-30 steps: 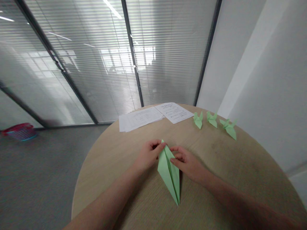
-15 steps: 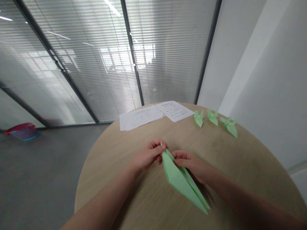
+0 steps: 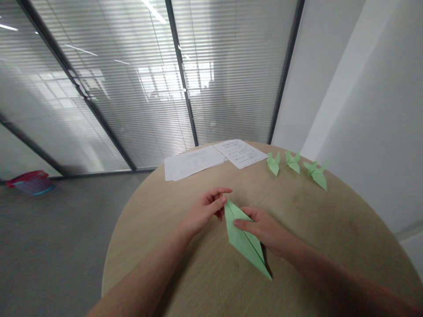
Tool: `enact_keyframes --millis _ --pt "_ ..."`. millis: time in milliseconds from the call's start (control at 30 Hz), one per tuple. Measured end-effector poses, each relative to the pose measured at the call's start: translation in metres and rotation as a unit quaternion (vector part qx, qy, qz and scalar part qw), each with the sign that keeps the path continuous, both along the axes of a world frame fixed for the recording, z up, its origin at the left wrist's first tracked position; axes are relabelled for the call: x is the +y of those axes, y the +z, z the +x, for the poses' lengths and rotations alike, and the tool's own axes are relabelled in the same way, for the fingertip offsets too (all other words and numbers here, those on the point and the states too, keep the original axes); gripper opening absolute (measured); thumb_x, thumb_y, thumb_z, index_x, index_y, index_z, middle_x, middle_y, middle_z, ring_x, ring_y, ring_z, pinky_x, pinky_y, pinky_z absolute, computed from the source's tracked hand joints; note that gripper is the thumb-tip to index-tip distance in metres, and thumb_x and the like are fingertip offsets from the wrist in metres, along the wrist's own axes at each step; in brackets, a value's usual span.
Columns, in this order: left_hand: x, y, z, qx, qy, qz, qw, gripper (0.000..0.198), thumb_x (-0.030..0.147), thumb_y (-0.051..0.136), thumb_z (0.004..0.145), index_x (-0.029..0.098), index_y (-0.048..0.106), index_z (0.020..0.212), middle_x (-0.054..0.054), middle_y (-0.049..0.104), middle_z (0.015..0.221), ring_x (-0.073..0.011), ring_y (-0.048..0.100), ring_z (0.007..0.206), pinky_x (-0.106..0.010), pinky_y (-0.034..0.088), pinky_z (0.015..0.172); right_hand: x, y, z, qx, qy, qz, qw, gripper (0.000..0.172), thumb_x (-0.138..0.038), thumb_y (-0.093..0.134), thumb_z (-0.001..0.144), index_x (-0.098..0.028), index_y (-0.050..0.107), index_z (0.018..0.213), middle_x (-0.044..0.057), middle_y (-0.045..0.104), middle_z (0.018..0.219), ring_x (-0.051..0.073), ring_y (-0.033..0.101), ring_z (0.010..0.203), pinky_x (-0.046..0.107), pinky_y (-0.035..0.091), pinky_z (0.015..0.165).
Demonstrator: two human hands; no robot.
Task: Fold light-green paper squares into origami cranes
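Observation:
A light green folded paper [image 3: 243, 240], shaped like a long diamond with a crease down its middle, is held just over the wooden table [image 3: 145, 215]. My left hand [image 3: 208, 209] pinches its far tip between thumb and fingers, the index finger stretched out beyond it. My right hand [image 3: 264, 226] grips the paper's right side, thumb flat on top and fingers underneath, where they are partly hidden. The near point of the paper is directed toward me and to the right.
Three green paper cranes, among them a left one [image 3: 273, 164], a middle one [image 3: 292, 162] and a right one [image 3: 316, 174], stand at the far right. Printed sheets [image 3: 198, 162] lie along the far edge. A red and blue basket [image 3: 31, 182] sits on the floor at left.
The folded paper has turned flatter, now showing a broad face instead of two separated lower points. My right thumb has moved onto that face. My left index finger has straightened.

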State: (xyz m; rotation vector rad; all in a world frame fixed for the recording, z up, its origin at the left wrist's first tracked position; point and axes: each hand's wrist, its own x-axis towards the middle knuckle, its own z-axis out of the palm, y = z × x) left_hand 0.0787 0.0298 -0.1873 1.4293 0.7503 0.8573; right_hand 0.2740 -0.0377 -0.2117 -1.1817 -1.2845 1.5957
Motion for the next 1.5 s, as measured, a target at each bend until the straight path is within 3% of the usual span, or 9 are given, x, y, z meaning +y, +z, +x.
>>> enact_keyframes --millis 200,333,467,600,767,967,1233,1400,1500 --pt "0.004 -0.005 -0.004 -0.016 -0.026 -0.055 0.998 0.046 0.046 0.082 0.079 0.018 0.074 0.115 -0.001 0.064 0.083 -0.0115 0.059 0.067 -0.024 0.05 0.059 0.002 -0.006 0.002 -0.006 -0.014 0.009 1.0 0.035 -0.044 0.075 0.078 -0.017 0.074 0.099 0.004 0.069 0.084 0.016 0.06 0.07 0.027 0.046 0.064" --pt "0.005 -0.001 -0.004 -0.058 -0.005 -0.099 0.993 0.046 0.043 0.086 0.075 0.018 0.076 0.111 -0.002 0.065 0.081 -0.0128 0.06 0.07 -0.022 0.047 0.057 0.002 -0.006 0.003 -0.003 -0.022 0.01 1.0 0.036 -0.045 0.076 0.077 -0.017 0.074 0.1 0.004 0.069 0.082 0.017 0.059 0.068 0.028 0.046 0.064" --pt "0.005 0.002 -0.003 -0.037 -0.015 -0.099 0.994 0.042 0.047 0.087 0.073 0.013 0.079 0.098 -0.005 0.068 0.079 -0.0132 0.06 0.07 -0.023 0.047 0.058 0.001 -0.006 0.003 -0.008 -0.035 0.025 0.999 0.035 -0.046 0.076 0.077 -0.017 0.074 0.097 0.004 0.069 0.082 0.017 0.059 0.069 0.028 0.046 0.065" --pt "0.003 -0.004 -0.002 -0.038 -0.058 -0.111 0.991 0.045 0.051 0.087 0.071 0.013 0.078 0.095 -0.005 0.068 0.077 -0.0126 0.06 0.066 -0.023 0.046 0.057 -0.002 -0.003 0.001 0.059 0.006 -0.02 0.998 0.043 -0.051 0.08 0.073 -0.017 0.073 0.098 0.003 0.065 0.078 0.014 0.056 0.064 0.026 0.043 0.061" --pt "0.001 -0.009 -0.001 -0.055 -0.059 -0.128 0.988 0.049 0.052 0.089 0.069 0.014 0.078 0.097 -0.003 0.067 0.072 -0.0104 0.057 0.058 -0.022 0.043 0.053 -0.005 -0.002 0.0 0.091 0.052 -0.042 0.994 0.051 -0.055 0.085 0.068 -0.016 0.071 0.097 0.002 0.064 0.077 0.013 0.056 0.064 0.026 0.045 0.064" --pt "0.002 -0.006 0.0 -0.041 -0.038 -0.109 0.992 0.047 0.053 0.088 0.07 0.014 0.079 0.095 -0.002 0.066 0.071 -0.0108 0.057 0.06 -0.022 0.043 0.053 -0.003 -0.004 0.001 0.041 0.019 -0.009 0.999 0.046 -0.056 0.08 0.074 -0.017 0.073 0.099 0.003 0.065 0.08 0.014 0.056 0.067 0.026 0.045 0.064" --pt "0.001 -0.002 0.003 0.021 -0.003 -0.075 0.997 0.044 0.054 0.079 0.079 0.014 0.078 0.098 -0.002 0.065 0.071 -0.0122 0.058 0.063 -0.023 0.046 0.057 0.001 -0.005 0.001 -0.068 -0.015 0.056 0.996 0.039 -0.055 0.068 0.083 -0.017 0.071 0.086 0.002 0.06 0.07 0.014 0.049 0.06 0.025 0.038 0.056" --pt "-0.002 -0.006 0.006 0.064 -0.044 -0.053 0.996 0.047 0.061 0.073 0.081 0.014 0.074 0.078 -0.003 0.066 0.067 -0.0126 0.058 0.06 -0.025 0.048 0.057 0.002 -0.004 0.001 -0.095 -0.031 0.065 0.993 0.036 -0.053 0.066 0.085 -0.018 0.069 0.082 0.003 0.059 0.069 0.015 0.05 0.059 0.026 0.037 0.055" --pt "-0.002 -0.009 0.008 0.082 -0.035 -0.025 0.996 0.048 0.061 0.073 0.082 0.014 0.072 0.073 -0.003 0.064 0.064 -0.0119 0.057 0.058 -0.024 0.047 0.057 0.002 -0.003 0.002 -0.09 -0.019 0.059 0.994 0.036 -0.053 0.066 0.084 -0.017 0.068 0.081 0.003 0.059 0.068 0.014 0.049 0.058 0.026 0.037 0.054"
